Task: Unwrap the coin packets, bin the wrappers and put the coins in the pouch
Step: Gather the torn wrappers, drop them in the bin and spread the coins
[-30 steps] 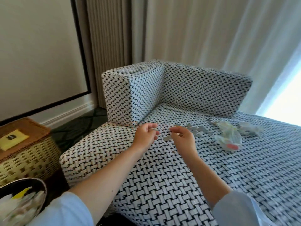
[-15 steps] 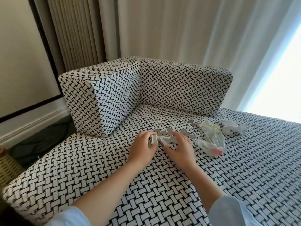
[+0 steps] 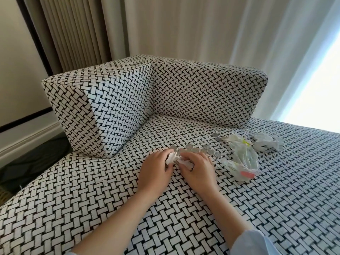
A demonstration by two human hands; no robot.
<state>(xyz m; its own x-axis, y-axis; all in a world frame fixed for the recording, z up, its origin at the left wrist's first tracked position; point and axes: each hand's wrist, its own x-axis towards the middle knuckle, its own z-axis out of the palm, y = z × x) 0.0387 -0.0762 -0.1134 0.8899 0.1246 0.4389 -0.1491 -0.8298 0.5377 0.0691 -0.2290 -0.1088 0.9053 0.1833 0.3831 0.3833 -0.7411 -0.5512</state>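
The left hand (image 3: 156, 170) and right hand (image 3: 198, 170) lie side by side on the sofa seat (image 3: 92, 190), out from its back corner. Their fingers are curled on the two ends of a white paper coin packet (image 3: 172, 159). Loose coins (image 3: 195, 150) lie in a row just beyond the fingers. A clear plastic bag (image 3: 244, 159) lies further right, with a crumpled white bundle (image 3: 266, 144) beyond it toward the backrest.

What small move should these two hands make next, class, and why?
Probably pull the white wrapper apart. The left hand and right hand both pinch it, crumpled, just in front of the loose coins on the sofa seat, so any coins inside would likely drop beside them.
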